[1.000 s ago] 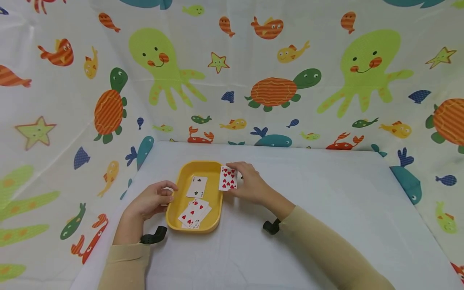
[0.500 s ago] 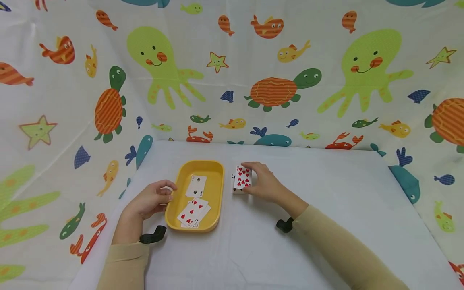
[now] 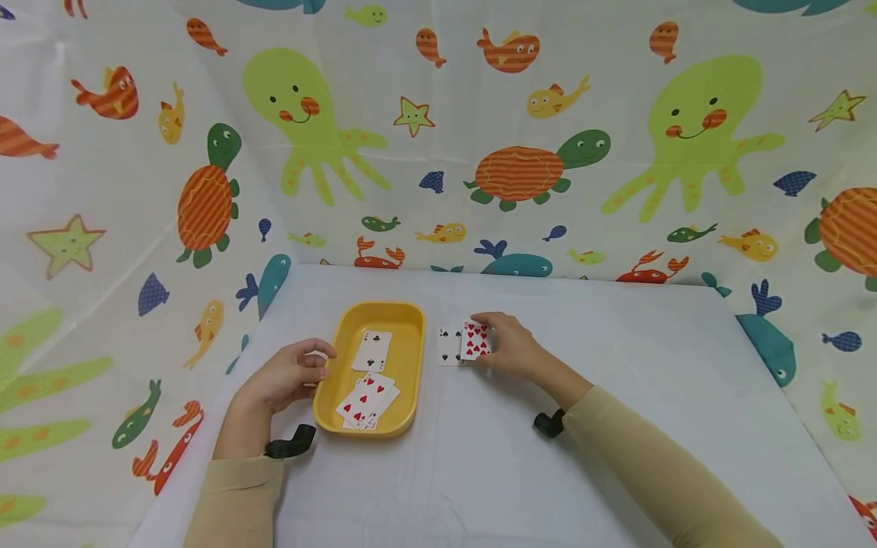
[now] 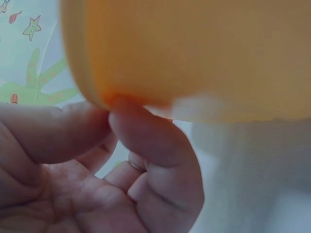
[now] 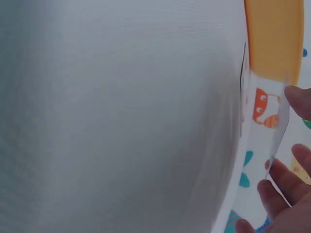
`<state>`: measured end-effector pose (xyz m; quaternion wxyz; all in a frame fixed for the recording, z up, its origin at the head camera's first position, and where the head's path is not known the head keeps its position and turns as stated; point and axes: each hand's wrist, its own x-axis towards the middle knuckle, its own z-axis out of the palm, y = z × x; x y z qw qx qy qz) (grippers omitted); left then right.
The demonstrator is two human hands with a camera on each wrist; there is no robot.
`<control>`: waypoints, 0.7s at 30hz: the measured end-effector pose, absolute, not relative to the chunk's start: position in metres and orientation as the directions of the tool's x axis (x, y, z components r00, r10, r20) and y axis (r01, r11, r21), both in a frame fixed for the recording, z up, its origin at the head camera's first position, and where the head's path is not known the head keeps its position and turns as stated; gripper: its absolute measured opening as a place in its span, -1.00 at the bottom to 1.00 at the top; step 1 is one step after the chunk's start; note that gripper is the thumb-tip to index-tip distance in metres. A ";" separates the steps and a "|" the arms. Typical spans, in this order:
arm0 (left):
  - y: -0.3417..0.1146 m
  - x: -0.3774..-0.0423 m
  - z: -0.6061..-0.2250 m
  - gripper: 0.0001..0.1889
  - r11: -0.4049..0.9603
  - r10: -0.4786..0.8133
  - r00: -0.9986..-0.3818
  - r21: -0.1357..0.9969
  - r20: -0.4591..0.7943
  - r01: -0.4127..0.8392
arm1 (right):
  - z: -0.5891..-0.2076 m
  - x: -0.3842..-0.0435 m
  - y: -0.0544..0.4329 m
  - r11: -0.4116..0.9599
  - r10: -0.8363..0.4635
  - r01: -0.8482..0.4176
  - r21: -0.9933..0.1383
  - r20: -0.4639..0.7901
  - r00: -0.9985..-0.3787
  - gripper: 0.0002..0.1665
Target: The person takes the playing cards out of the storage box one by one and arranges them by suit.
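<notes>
My right hand [image 3: 515,348] pinches a hearts playing card [image 3: 476,342] between thumb and fingers, face up. That card partly covers a black-suited playing card [image 3: 448,347], which looks like spades and lies on the white table. In the right wrist view the held card [image 5: 280,131] shows nearly edge-on, tilted above the table. At the left, my left hand [image 3: 286,377] grips the near-left edge of a yellow tray [image 3: 409,329] with curled thumb and fingers. Inside the tray lie a clubs card [image 3: 372,351] and, nearer to me, overlapping cards with a hearts card [image 3: 370,397] on top.
White cloth covers the table [image 3: 617,396]. A curtain [image 3: 411,183] printed with sea animals hangs behind and along the left side. A black wrist camera [image 3: 291,443] sits on the left wrist, another camera [image 3: 549,424] on the right.
My right hand has carried the hearts card from the tray's right rim rightward, over the card on the table, now exposing that card's left part. The left hand has stayed at the tray.
</notes>
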<state>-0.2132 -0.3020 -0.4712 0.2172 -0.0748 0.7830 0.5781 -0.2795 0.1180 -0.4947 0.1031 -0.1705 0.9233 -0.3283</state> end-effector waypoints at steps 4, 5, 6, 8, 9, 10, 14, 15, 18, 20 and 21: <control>-0.302 -0.213 -0.472 -0.60 0.324 0.139 -0.895 0.873 -0.424 -0.363 | -0.500 -0.281 0.122 0.745 -0.374 -0.226 -0.628 -0.113 -0.920 -0.05; -0.302 -0.213 -0.472 -0.60 0.326 0.139 -0.895 0.873 -0.423 -0.362 | -0.501 -0.282 0.122 0.749 -0.371 -0.219 -0.625 -0.122 -0.921 -0.06; -0.301 -0.213 -0.472 -0.61 0.328 0.140 -0.896 0.873 -0.422 -0.360 | -0.502 -0.282 0.123 0.754 -0.368 -0.215 -0.621 -0.129 -0.921 -0.06; -0.301 -0.212 -0.472 -0.61 0.333 0.139 -0.897 0.873 -0.419 -0.356 | -0.503 -0.282 0.124 0.762 -0.361 -0.203 -0.615 -0.144 -0.921 -0.06; -0.301 -0.212 -0.472 -0.61 0.335 0.138 -0.897 0.872 -0.419 -0.356 | -0.504 -0.281 0.125 0.767 -0.359 -0.201 -0.610 -0.148 -0.921 -0.06; -0.301 -0.212 -0.473 -0.61 0.337 0.136 -0.898 0.872 -0.419 -0.356 | -0.505 -0.281 0.125 0.771 -0.359 -0.203 -0.604 -0.148 -0.921 -0.06; -0.300 -0.211 -0.473 -0.60 0.339 0.130 -0.897 0.869 -0.422 -0.359 | -0.507 -0.282 0.126 0.782 -0.365 -0.216 -0.585 -0.149 -0.919 -0.06; -0.300 -0.211 -0.473 -0.60 0.337 0.129 -0.897 0.869 -0.423 -0.362 | -0.507 -0.282 0.127 0.784 -0.366 -0.218 -0.581 -0.150 -0.918 -0.06; -0.301 -0.210 -0.473 -0.60 0.332 0.129 -0.897 0.870 -0.424 -0.364 | -0.508 -0.281 0.127 0.790 -0.364 -0.214 -0.575 -0.159 -0.918 -0.07; -0.301 -0.209 -0.474 -0.60 0.330 0.128 -0.897 0.871 -0.423 -0.363 | -0.508 -0.281 0.128 0.794 -0.362 -0.211 -0.569 -0.164 -0.918 -0.07; -0.301 -0.209 -0.474 -0.60 0.330 0.126 -0.898 0.871 -0.422 -0.363 | -0.509 -0.281 0.128 0.795 -0.360 -0.209 -0.569 -0.166 -0.918 -0.07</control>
